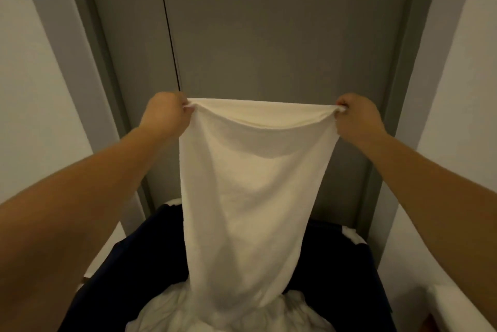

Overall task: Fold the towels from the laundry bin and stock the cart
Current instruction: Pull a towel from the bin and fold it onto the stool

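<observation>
A white towel (252,183) hangs stretched out in front of me at arm's length. My left hand (165,114) pinches its top left corner and my right hand (359,115) pinches its top right corner, so the top edge runs taut between them. The towel's lower end drops into the dark laundry bin (129,264) below, where it meets a heap of white linen (172,310). The cart is not in view.
A grey door (269,36) in a grey frame stands straight ahead, close behind the towel. White walls (32,76) close in on both sides. A white ledge (451,302) shows at the bottom right beside the bin.
</observation>
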